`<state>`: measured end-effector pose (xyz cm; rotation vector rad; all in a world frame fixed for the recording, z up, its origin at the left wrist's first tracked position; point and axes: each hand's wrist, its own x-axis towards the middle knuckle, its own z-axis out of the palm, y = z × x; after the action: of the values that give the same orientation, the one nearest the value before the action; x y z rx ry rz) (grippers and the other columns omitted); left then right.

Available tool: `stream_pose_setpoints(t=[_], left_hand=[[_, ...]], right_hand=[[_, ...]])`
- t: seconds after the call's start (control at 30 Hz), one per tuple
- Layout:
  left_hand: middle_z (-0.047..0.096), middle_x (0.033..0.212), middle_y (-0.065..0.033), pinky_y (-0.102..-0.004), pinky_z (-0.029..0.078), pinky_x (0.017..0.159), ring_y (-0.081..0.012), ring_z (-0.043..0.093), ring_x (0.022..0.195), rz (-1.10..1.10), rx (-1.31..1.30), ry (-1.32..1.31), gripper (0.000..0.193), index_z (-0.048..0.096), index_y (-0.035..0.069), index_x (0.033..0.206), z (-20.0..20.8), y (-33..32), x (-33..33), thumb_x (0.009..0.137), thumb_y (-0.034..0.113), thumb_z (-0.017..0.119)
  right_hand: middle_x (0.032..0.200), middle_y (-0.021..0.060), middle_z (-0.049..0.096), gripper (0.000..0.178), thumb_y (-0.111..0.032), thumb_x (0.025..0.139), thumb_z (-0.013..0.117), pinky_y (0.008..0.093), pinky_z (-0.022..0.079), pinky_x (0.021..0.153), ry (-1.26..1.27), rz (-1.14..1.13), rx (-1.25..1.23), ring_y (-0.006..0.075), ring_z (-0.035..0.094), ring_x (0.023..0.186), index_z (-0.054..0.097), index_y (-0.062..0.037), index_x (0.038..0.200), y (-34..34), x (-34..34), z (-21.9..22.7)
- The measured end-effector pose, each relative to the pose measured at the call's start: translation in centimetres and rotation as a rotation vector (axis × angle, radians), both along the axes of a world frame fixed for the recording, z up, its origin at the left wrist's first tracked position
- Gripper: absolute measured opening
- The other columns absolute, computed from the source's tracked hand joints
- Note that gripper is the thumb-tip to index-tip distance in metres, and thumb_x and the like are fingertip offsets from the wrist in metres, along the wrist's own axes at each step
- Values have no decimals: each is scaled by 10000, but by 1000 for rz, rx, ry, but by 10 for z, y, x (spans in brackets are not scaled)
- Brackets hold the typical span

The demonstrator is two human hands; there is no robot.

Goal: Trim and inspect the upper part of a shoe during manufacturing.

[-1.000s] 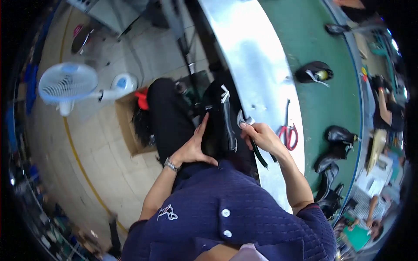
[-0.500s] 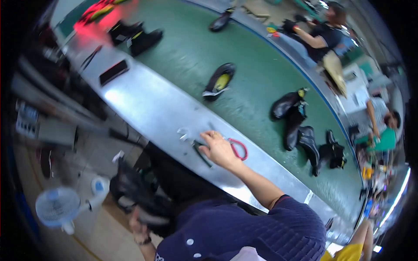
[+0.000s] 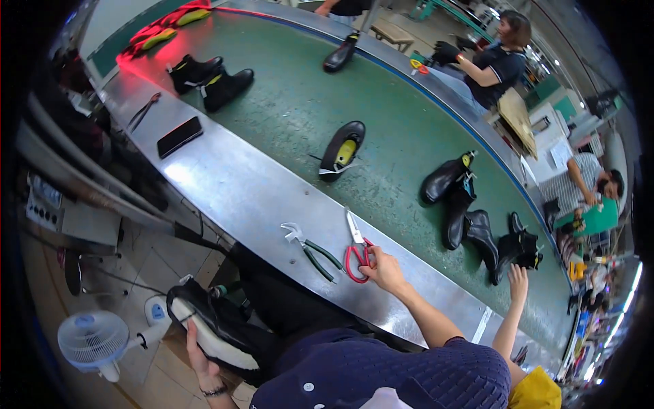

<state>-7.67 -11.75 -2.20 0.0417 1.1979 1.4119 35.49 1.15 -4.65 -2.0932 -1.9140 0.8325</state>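
Note:
My left hand (image 3: pixel 201 356) grips a black boot (image 3: pixel 216 334) low at the left, beside my lap, its whitish sole turned toward the hand. On the metal ledge my right hand (image 3: pixel 383 270) has its fingers closed on the red handle of a pair of scissors (image 3: pixel 356 266). Their silver blades point away from me toward the belt. Just left of the scissors lie pincers (image 3: pixel 319 258) with dark green handles and a metal head, their handles spread apart. No hand touches these pincers.
A green conveyor belt (image 3: pixel 286 116) runs past the ledge (image 3: pixel 235 180), carrying a black shoe (image 3: pixel 343 151) and several boots (image 3: pixel 446 178). A phone (image 3: pixel 180 137) lies on the ledge. A fan (image 3: pixel 93 339) stands lower left. Another person's hand (image 3: pixel 518 283) reaches over at right; a co-worker (image 3: pixel 501 65) sits across.
My right hand has moved from over the green-handled pincers to the red scissors handle. Another person's arm has come in at the right. My left hand still holds the boot.

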Motion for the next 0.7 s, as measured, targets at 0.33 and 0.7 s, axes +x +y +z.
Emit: stream_pose_setpoints(t=[0.33,0.7], left_hand=[[612,1201,-43,-292,427,943,-145,568,1067,-8,-84,92,492,527,29,1300,-13,1,0,929,341,614],[380,1449,-174,-370,350,1061,-274,425,1283,-63,-147,1017,594,302,30,1461,-47,-47,13,977,269,550]], right_hand=[[778,-40,527,503,-203,731,807,190,366,530,1062,-27,-662,55,491,634,557,-38,1136,-14,-58,63],[729,-19,502,543,-589,831,652,238,383,555,846,112,-849,83,487,628,614,-59,943,-43,-106,45]])
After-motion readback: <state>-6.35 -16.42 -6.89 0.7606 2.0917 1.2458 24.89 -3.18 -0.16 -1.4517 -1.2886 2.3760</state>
